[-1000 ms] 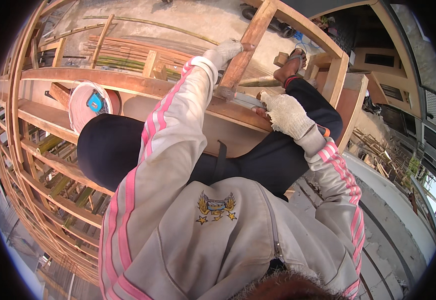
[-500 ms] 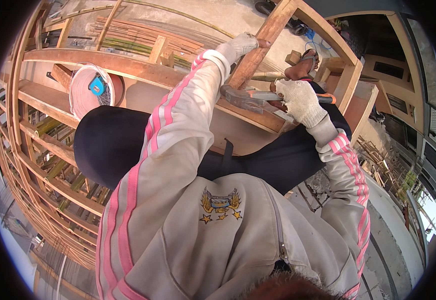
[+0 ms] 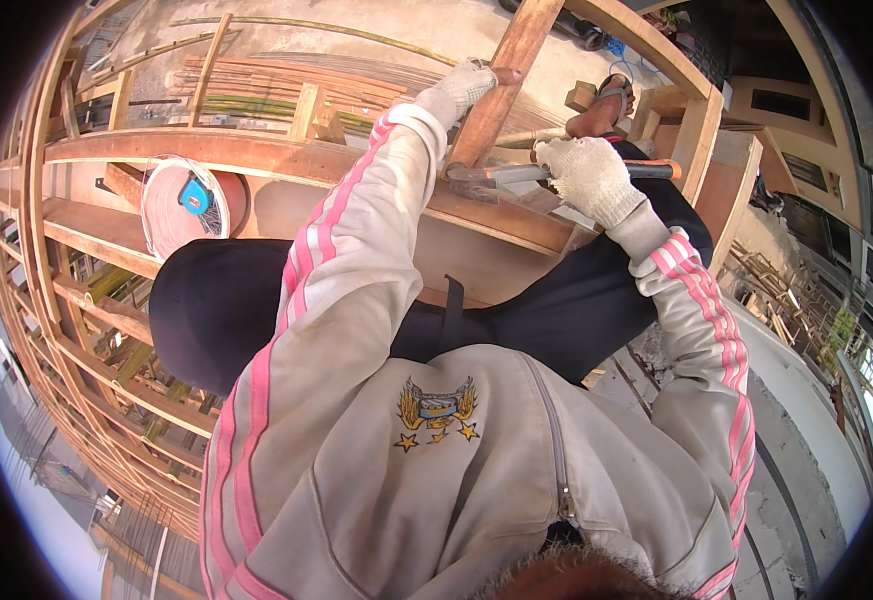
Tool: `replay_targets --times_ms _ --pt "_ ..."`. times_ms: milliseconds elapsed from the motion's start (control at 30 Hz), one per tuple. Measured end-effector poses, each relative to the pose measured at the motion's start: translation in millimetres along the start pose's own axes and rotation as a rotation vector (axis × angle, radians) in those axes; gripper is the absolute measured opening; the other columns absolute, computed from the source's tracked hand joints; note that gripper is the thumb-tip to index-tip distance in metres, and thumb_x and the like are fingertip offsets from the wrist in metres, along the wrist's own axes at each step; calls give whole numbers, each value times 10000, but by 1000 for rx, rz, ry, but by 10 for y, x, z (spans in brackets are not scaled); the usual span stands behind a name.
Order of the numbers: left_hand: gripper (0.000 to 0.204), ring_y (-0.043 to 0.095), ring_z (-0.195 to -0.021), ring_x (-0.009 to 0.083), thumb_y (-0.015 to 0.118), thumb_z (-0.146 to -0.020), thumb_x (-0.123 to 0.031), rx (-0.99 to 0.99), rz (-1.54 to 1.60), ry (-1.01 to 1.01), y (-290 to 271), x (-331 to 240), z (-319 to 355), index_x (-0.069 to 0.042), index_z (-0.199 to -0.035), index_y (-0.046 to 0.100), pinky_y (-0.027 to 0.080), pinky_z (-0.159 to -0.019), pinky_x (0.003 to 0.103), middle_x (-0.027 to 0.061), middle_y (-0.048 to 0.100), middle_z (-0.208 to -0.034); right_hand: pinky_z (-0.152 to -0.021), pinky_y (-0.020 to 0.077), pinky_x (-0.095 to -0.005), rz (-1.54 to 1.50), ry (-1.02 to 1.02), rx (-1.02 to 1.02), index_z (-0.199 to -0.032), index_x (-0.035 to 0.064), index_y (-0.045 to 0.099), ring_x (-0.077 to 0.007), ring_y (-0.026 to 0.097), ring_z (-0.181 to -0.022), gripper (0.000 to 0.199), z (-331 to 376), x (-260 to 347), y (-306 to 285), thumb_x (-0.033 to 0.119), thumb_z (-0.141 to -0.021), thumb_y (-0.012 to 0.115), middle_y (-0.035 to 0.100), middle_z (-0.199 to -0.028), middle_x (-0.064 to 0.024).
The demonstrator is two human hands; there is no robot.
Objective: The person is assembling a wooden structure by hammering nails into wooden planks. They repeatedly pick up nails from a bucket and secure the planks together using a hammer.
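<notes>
My left hand (image 3: 463,87), in a white knit glove, grips a slanted wooden batten (image 3: 511,60) that rises from the frame. My right hand (image 3: 588,177), also gloved, is closed on the orange-tipped handle of a hammer (image 3: 531,174). The hammer's metal head lies to the left, against the foot of the batten where it meets a horizontal wooden beam (image 3: 216,152). I sit on the wooden frame in dark trousers and a grey jacket with pink stripes. One sandalled foot (image 3: 601,105) rests on the frame beyond the hammer.
A round white-and-red bucket (image 3: 171,215) holding a blue tape measure (image 3: 193,195) sits on a board to the left. Curved wooden ribs (image 3: 76,300) run down the left side. Stacked timber lies on the concrete ground (image 3: 376,50) far below. Buildings stand at right.
The view has shifted slightly. My right hand with the hammer has moved a little up and to the right, while my left hand keeps its hold on the batten.
</notes>
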State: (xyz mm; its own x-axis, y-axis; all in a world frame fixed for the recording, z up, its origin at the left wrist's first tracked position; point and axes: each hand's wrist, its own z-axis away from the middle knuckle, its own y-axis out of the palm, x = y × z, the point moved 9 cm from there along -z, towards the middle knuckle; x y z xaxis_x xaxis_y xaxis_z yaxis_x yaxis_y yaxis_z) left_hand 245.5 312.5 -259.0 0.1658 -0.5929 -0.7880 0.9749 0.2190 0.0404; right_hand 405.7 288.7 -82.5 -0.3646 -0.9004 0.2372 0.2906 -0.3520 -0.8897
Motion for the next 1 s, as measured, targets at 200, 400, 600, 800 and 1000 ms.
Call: replay_targets --times_ms 200,400,600,800,1000 --pt "786 704 -943 349 828 -752 -497 -24 13 30 18 -51 86 97 -1232 641 550 -852 450 257 710 -1067 -713 547 -484 32 -7 26 -1010 105 635 -356 706 -841 199 -9 14 70 200 -845 691 698 -875 -128" --pt "821 707 -937 366 829 -752 -489 3 54 -37 55 32 80 123 -1251 606 556 -865 453 267 703 -1070 -683 553 -467 -38 -69 -54 -1018 114 635 -341 715 -829 204 16 39 65 204 -841 679 689 -866 -122" --pt "888 698 -977 382 814 -750 -507 -26 -18 -70 -5 68 30 136 -1305 554 551 -883 448 294 674 -1145 -690 549 -468 7 -68 -31 -1048 127 645 -330 715 -840 206 26 38 61 183 -851 666 705 -890 -119" --pt "854 691 -983 359 782 -777 -511 -55 -15 8 20 -13 90 117 -1311 561 549 -870 442 287 671 -1159 -697 557 -457 147 -45 -82 -1030 129 636 -301 724 -838 199 54 33 33 203 -849 672 700 -861 -98" --pt "925 677 -1013 388 757 -783 -564 90 88 -37 121 -12 122 148 -1331 536 549 -886 445 307 661 -1157 -685 557 -463 124 -42 52 -998 130 642 -324 722 -829 167 37 4 138 213 -855 660 707 -867 -106"
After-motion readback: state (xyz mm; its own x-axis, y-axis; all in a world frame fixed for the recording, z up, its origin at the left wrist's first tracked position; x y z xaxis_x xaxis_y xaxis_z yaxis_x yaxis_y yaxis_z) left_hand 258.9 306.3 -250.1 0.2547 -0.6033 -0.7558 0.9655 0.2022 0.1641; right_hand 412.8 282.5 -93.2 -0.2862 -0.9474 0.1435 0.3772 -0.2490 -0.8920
